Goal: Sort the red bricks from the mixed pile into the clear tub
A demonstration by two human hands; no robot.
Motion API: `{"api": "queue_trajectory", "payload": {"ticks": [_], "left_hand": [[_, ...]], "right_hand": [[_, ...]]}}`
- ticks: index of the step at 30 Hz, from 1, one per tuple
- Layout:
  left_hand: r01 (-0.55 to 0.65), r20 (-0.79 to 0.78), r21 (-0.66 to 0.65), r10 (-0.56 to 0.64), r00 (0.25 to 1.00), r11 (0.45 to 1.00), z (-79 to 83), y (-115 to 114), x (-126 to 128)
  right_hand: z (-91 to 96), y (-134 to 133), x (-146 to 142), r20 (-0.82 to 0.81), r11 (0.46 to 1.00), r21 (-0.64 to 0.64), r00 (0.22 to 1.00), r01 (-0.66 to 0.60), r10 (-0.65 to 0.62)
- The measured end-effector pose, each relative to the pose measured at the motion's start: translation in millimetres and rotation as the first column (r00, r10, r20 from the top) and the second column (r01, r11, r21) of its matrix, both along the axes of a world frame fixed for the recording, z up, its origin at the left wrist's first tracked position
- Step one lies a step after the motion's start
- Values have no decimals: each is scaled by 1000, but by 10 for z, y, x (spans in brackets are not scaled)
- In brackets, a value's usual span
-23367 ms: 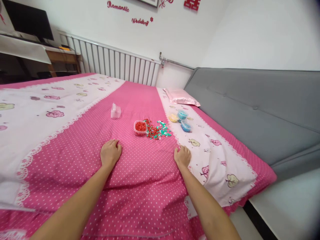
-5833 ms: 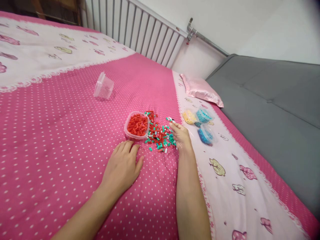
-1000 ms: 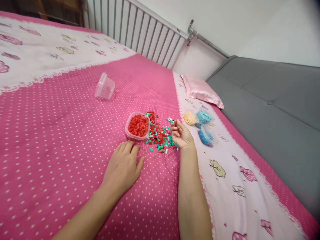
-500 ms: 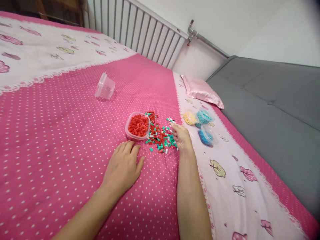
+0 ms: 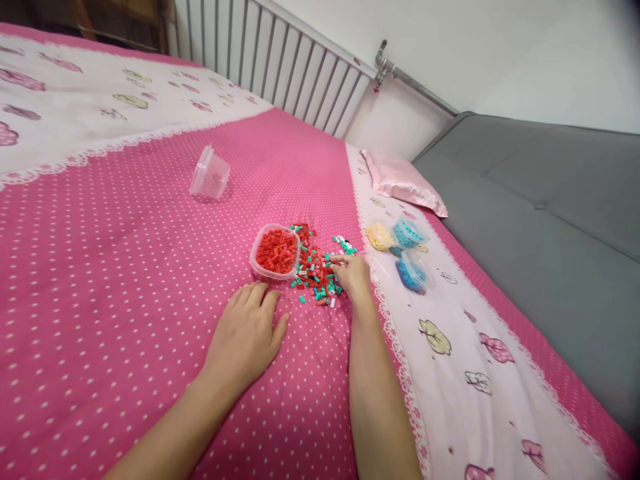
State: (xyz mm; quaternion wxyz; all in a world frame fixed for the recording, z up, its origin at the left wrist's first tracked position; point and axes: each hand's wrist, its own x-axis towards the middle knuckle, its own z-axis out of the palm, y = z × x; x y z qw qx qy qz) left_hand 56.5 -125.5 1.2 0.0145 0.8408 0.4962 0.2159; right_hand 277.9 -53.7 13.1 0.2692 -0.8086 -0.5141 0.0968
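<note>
A clear plastic tub [image 5: 254, 267] full of small red toy bricks [image 5: 277, 251] stands on the pink dotted bedspread. Beside it on the right lies a loose pile of small red, green and white toy bricks [image 5: 316, 277]. My left hand [image 5: 250, 325] rests palm down on the bedspread, fingers stretched out to the near side of the tub. Over the right edge of the pile, my right hand [image 5: 353, 275] has its fingers bent and thumb and fingertips close together among the bricks. What lies between the fingertips is too small to make out.
A clear container [image 5: 211, 175] lies on its side at the far left. Towards the right are tubs of yellow pieces [image 5: 379, 236], turquoise pieces [image 5: 409, 233] and blue pieces [image 5: 411, 273]. Behind them lie a pink pillow [image 5: 404, 182] and a grey padded headboard [image 5: 540, 220].
My right hand has moved left from the pile's outer edge to over the bricks, uncovering a small cluster of green and white ones behind it. My left hand and the tub stay put.
</note>
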Motion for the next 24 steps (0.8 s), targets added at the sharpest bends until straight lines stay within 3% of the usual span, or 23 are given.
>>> {"api": "queue_trajectory", "payload": {"ticks": [13, 24], "left_hand": [[7, 17, 13, -7, 1000, 1000, -15, 7, -4], [12, 20, 10, -12, 1000, 1000, -9, 4, -5]], "right_hand": [[-36, 2, 33, 46, 998, -58, 999, -25, 28], [-65, 10, 66, -8, 999, 17, 1000, 30, -30]]}}
